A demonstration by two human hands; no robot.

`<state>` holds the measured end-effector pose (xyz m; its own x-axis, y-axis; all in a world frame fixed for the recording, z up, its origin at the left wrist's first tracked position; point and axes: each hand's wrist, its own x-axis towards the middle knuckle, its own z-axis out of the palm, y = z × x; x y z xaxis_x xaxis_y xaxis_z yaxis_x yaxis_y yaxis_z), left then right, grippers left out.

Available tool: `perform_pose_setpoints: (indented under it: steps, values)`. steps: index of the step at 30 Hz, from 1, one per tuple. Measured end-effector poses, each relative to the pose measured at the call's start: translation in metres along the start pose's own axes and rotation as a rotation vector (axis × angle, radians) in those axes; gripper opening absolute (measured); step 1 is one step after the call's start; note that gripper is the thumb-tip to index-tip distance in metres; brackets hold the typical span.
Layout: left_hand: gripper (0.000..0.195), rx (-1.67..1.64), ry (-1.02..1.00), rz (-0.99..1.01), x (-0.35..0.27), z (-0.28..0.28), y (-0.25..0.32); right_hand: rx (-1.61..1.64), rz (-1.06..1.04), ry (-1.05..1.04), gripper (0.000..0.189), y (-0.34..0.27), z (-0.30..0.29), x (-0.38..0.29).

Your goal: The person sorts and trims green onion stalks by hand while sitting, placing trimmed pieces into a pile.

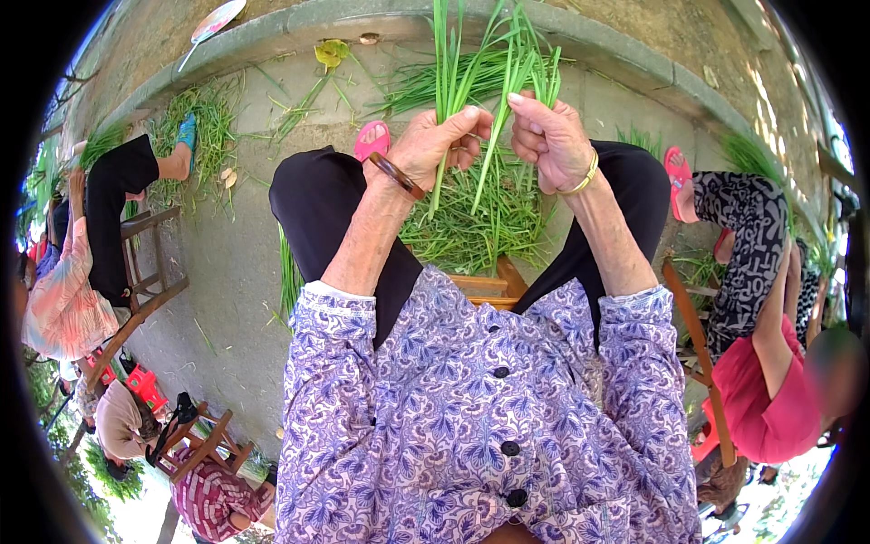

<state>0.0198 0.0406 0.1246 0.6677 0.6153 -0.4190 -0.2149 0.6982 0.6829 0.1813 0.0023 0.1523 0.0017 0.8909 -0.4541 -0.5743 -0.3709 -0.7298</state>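
Observation:
My left hand (pixel 452 139), with a brown bangle at the wrist, holds a few long green leafy stalks (pixel 445 75) upright between thumb and fingers. Close to its right, my right hand (pixel 550 139), wearing a gold-coloured bracelet, grips more green blades (pixel 520 71) with thumb and fingertips. Some blades hang down between the two hands. Beyond the hands, a bundle of the same greens (pixel 411 88) lies on the pavement. Below them, between my knees, is a loose heap of green blades and scraps (pixel 455 231).
A curved stone kerb (pixel 612 51) runs beyond the greens. A person on a wooden chair (pixel 153 289) sits at left beside scattered greens (pixel 204 143); another in a red top (pixel 764 401) sits at right. A hand fan (pixel 216 20) lies beyond the kerb.

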Motion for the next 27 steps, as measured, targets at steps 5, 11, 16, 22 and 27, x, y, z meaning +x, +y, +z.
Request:
perform_pose_setpoints:
  steps: [5, 11, 16, 22, 27]
  values:
    - [0.025, 0.043, -0.007, -0.020, -0.0080, 0.0072, 0.0024, -0.019, -0.025, 0.026, 0.011, 0.0023, -0.0005, 0.0011]
    - [0.023, 0.030, 0.036, -0.008, -0.0053, 0.0078, -0.0016, 0.016, -0.066, 0.055, 0.011, 0.0049, -0.0017, 0.0033]
    - [0.022, 0.067, -0.028, -0.013, -0.0062, 0.0035, 0.0001, 0.073, -0.052, 0.041, 0.010, 0.0031, -0.0041, 0.0036]
    - [0.020, -0.107, -0.052, -0.016, -0.0077, 0.0059, 0.0026, 0.134, -0.048, -0.023, 0.010, -0.0017, -0.0038, 0.0036]
    - [0.019, -0.004, -0.003, 0.015, -0.0069, 0.0028, -0.0016, 0.006, -0.032, -0.049, 0.010, -0.0007, 0.0010, 0.0001]
